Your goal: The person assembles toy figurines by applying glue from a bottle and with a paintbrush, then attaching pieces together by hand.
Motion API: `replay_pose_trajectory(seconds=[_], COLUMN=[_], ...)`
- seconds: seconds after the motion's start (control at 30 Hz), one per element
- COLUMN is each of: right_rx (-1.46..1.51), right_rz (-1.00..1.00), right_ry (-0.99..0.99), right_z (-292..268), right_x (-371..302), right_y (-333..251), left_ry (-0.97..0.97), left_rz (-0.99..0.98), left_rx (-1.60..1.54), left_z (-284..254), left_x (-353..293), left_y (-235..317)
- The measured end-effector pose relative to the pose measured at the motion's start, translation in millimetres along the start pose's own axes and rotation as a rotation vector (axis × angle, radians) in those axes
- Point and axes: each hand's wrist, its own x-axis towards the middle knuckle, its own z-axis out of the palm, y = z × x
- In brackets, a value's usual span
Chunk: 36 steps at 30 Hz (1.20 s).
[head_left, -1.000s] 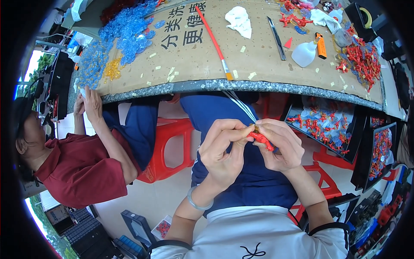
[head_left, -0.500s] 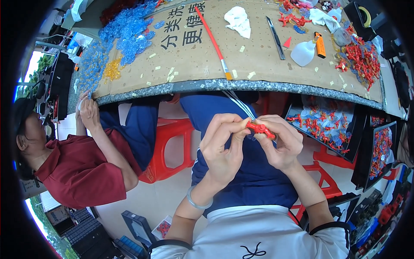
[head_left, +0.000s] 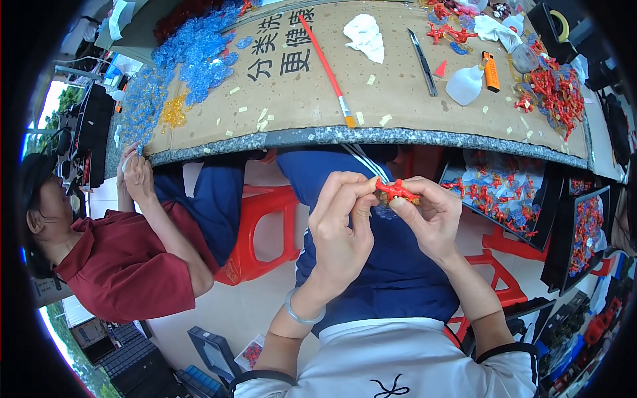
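Above my lap, a small red plastic toy piece [head_left: 397, 191] is pinched between both hands. My left hand [head_left: 342, 222] grips its left end with thumb and fingertips, while the right end sits between the thumb and fingers of my right hand [head_left: 431, 217]. Something clear and bluish [head_left: 385, 211] shows just under the red piece; whether it is joined to it I cannot tell. Beyond my hands, a red-handled brush [head_left: 330, 71] lies on the cardboard-covered table [head_left: 265, 109]. A heap of similar red pieces [head_left: 556, 95] is at the table's right end.
Blue clear discs [head_left: 202, 63] and yellow ones [head_left: 174, 109] are heaped at left. A craft knife [head_left: 423, 61], white bottle [head_left: 466, 85], orange lighter [head_left: 491, 71] and white tissue [head_left: 365, 38] lie on the table. Trays of parts [head_left: 497, 192] stand right. A co-worker in a maroon shirt [head_left: 133, 265] sits left.
The red piece has turned in my fingers and risen slightly, showing more of its side and the bluish part beneath. Both hands keep their pinch.
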Motion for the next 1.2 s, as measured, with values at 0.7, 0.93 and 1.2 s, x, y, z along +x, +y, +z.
replay_pose_trajectory(seconds=[0.7,0.93,1.2], right_rx=[1.026,1.074,1.656], right_rz=[0.852,0.875,0.874], right_ry=[-0.283,-0.262,-0.301], right_z=[-7,-8,8], right_x=[7,3,-4], right_y=[10,13,22], left_ry=[-0.169,-0.159,-0.094], left_rz=[0.005,0.044,-0.081], left_rx=[-0.204,-0.222,-0.246], left_z=[-21,-18,-11], left_x=[13,14,8], left_y=[-28,-25,-26])
